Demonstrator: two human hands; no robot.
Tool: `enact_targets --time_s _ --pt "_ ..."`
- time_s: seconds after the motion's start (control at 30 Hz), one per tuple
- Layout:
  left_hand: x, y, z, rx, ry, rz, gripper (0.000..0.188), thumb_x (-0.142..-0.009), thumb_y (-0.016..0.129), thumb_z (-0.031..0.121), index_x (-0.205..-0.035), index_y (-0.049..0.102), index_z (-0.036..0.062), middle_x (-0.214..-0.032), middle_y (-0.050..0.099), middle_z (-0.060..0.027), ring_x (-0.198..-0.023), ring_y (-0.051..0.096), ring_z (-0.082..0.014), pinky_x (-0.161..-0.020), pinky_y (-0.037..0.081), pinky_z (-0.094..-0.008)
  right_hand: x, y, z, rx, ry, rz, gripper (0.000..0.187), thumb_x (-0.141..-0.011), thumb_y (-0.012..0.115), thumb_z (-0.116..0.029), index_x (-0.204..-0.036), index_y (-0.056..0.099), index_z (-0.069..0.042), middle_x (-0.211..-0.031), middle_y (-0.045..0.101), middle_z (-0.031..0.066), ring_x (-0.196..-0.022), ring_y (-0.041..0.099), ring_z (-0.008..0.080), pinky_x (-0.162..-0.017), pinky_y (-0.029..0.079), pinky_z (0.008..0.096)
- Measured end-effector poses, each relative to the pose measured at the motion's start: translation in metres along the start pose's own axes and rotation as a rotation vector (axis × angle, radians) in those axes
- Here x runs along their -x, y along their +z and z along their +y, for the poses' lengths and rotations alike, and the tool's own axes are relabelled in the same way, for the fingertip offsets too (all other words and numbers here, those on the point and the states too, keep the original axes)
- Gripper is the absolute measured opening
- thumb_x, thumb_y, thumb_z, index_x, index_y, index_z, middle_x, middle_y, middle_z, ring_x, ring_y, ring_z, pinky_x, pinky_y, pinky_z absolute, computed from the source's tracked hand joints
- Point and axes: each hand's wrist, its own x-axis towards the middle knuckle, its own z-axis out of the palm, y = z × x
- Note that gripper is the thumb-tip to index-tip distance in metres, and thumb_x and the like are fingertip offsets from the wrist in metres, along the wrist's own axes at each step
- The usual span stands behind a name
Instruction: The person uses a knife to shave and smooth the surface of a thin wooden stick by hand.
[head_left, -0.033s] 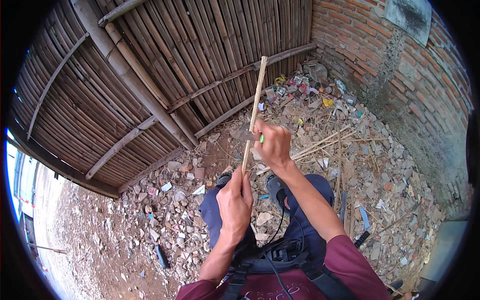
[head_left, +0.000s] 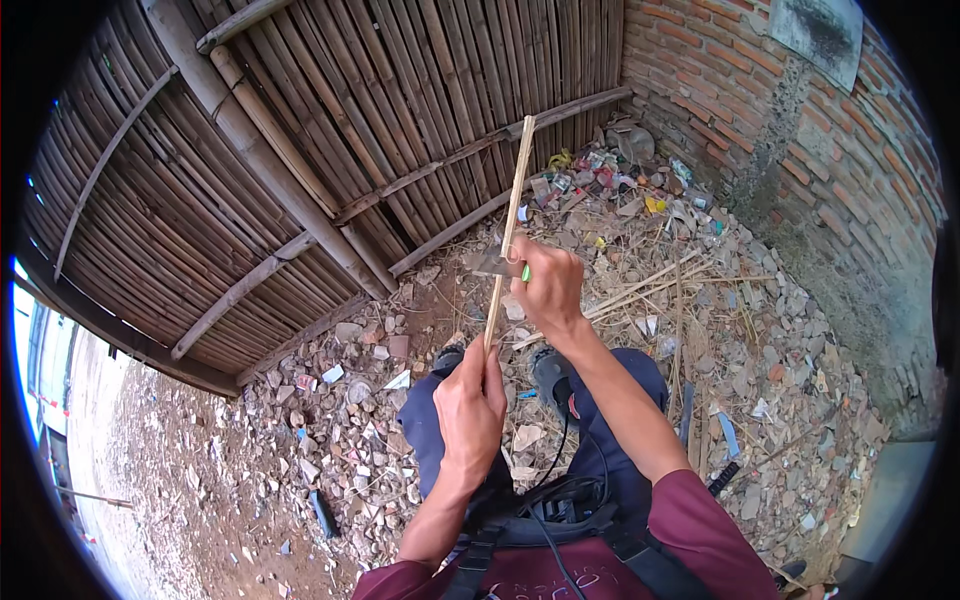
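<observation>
My left hand is closed around the lower end of a long, pale bamboo strip, which points up and away from me. My right hand grips a knife, and a bit of its green handle shows beside the fingers. The knife's blade lies across the strip's middle, somewhat blurred. At the right thumb, a thin pale shaving seems to curl off the strip. The palm hides most of the handle.
Several split bamboo strips lie on the rubble ground to the right. A bamboo-slat wall rises ahead and left, a brick wall at the right. Litter fills the far corner. Black cables hang over my lap.
The knife blade has tilted slightly and shifted a little against the strip. The strip's far tip has dipped very slightly. My left hand stays in place.
</observation>
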Motion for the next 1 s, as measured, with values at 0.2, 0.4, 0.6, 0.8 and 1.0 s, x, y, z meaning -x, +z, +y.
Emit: enact_targets --time_s 0.2,0.4,0.6,0.8,1.0 --pt "0.028 -0.004 -0.002 0.022 -0.026 -0.046 0.021 -0.103 0.066 0.006 -0.123 0.072 0.0006 -0.074 0.066 -0.0231 -0.059 0.066 -0.0342 -0.057 0.049 -0.0405 -0.024 -0.001 0.033 0.142 0.063 0.128 0.012 -0.087 0.063 -0.008 -0.076 0.063 -0.009 -0.059 0.064 0.0114 -0.053 0.067 0.0307 -0.049 0.044 0.0454" --pt "0.027 -0.006 -0.010 0.008 -0.028 -0.057 0.020 -0.104 0.064 0.005 -0.122 0.071 -0.0011 -0.074 0.067 -0.0230 -0.061 0.068 -0.0339 -0.058 0.050 -0.0388 -0.022 0.005 0.030 0.095 0.074 0.115 0.015 -0.092 0.062 -0.008 -0.078 0.066 -0.008 -0.055 0.063 0.0130 -0.048 0.065 0.0298 -0.047 0.044 0.0449" --pt "0.023 -0.008 -0.012 0.020 -0.059 -0.109 0.023 -0.102 0.066 0.005 -0.124 0.068 -0.0027 -0.081 0.070 -0.0262 -0.069 0.071 -0.0419 -0.060 0.053 -0.0471 -0.020 0.002 0.028 0.098 0.047 0.097 0.009 -0.089 0.062 -0.006 -0.082 0.068 -0.007 -0.059 0.065 0.0148 -0.055 0.069 0.0326 -0.049 0.047 0.0461" --pt "0.028 -0.006 -0.006 0.011 -0.065 -0.113 0.026 -0.101 0.067 0.004 -0.126 0.069 -0.0014 -0.082 0.071 -0.0255 -0.069 0.072 -0.0410 -0.060 0.053 -0.0462 -0.023 -0.002 0.035 0.081 0.049 0.076 0.007 -0.086 0.063 -0.005 -0.085 0.069 -0.008 -0.064 0.067 0.0154 -0.060 0.071 0.0345 -0.052 0.049 0.0464" --pt "0.031 -0.004 -0.008 0.020 -0.023 -0.091 0.027 -0.101 0.068 0.004 -0.128 0.069 -0.0018 -0.083 0.071 -0.0252 -0.068 0.072 -0.0390 -0.060 0.054 -0.0447 -0.022 -0.005 0.050 0.053 -0.025 0.004 0.010 -0.086 0.064 -0.006 -0.077 0.067 -0.005 -0.059 0.064 0.0164 -0.052 0.067 0.0330 -0.049 0.048 0.0443"
